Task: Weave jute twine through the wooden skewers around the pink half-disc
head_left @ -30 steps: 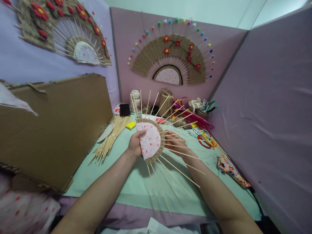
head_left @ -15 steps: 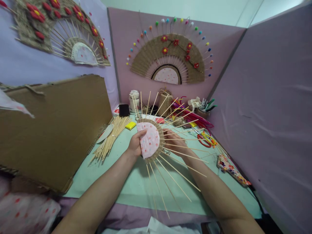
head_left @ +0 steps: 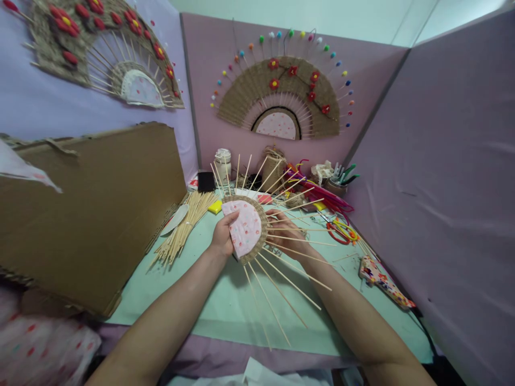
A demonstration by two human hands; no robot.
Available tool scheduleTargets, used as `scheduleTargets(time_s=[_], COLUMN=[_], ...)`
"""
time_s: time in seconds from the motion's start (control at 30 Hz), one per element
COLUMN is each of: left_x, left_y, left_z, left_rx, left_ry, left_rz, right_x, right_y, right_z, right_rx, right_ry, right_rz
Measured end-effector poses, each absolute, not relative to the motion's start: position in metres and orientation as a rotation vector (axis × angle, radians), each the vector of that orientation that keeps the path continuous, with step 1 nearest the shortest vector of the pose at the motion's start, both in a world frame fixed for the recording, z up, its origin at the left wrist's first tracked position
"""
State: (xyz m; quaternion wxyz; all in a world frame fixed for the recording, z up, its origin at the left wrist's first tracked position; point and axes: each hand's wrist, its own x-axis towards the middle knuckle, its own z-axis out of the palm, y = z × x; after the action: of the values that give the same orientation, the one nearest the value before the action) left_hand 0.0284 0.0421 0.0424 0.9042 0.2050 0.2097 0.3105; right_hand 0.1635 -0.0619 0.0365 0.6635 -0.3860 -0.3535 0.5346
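Note:
A half-round fan frame is held up above the table. Its middle is pink-and-white patterned cloth, bordered by a woven twine band, and thin wooden sticks fan out from it. My left hand grips the straight edge, thumb on the cloth and fingers hidden behind. On the other side, my right hand is behind the sticks, its fingers curled against the twine band. The sticks partly cover those fingers. A loose thin strand shows just below the right hand.
Left lie a bundle of sticks and a cardboard sheet. A twine roll and jar stand behind. To the right are scissors and a flower-patterned glue gun. Finished fans hang on the walls.
The fan frame has turned slightly and its sticks have swung a little to the left and down. Both hands keep their places on it.

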Motion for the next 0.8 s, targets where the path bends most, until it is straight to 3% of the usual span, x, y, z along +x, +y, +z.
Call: scheduleTargets(time_s=[0.8], left_x=[0.0286], left_y=[0.0418], left_z=[0.0403], left_rx=[0.424], left_ry=[0.436], left_rz=[0.573], right_x=[0.1637], right_y=[-0.0660], right_z=[0.0398], right_rx=[-1.055], right_ry=[-0.866], right_rz=[1.089])
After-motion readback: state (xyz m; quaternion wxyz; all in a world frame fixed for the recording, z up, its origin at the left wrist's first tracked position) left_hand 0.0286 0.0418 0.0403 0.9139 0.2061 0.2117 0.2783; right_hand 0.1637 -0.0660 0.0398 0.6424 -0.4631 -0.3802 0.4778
